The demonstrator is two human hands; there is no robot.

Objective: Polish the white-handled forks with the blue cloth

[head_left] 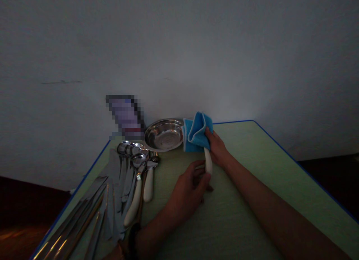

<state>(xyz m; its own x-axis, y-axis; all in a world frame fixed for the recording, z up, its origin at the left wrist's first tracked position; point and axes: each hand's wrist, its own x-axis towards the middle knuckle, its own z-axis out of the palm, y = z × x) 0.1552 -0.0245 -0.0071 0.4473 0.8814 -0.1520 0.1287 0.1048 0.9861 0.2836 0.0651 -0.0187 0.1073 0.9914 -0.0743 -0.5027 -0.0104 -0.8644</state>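
In the head view, my left hand (188,184) pinches the curved white handle of a utensil (208,162) between thumb and fingers. The handle stands nearly upright over the table, and its upper end goes into a blue cloth (200,131) with pale edging. My right hand (217,146) is closed on the cloth, around the hidden head of the utensil, so I cannot tell its kind. Just left of the cloth, and partly covered by it, is a shiny round metal bowl (165,135).
Left of my hands lie several metal spoons or ladles (138,161), some white-handled, and long metal knives or similar flatware (75,222). A blurred-out device (126,116) leans on the wall (179,47) behind. The pale green table (249,151) has a blue edge.
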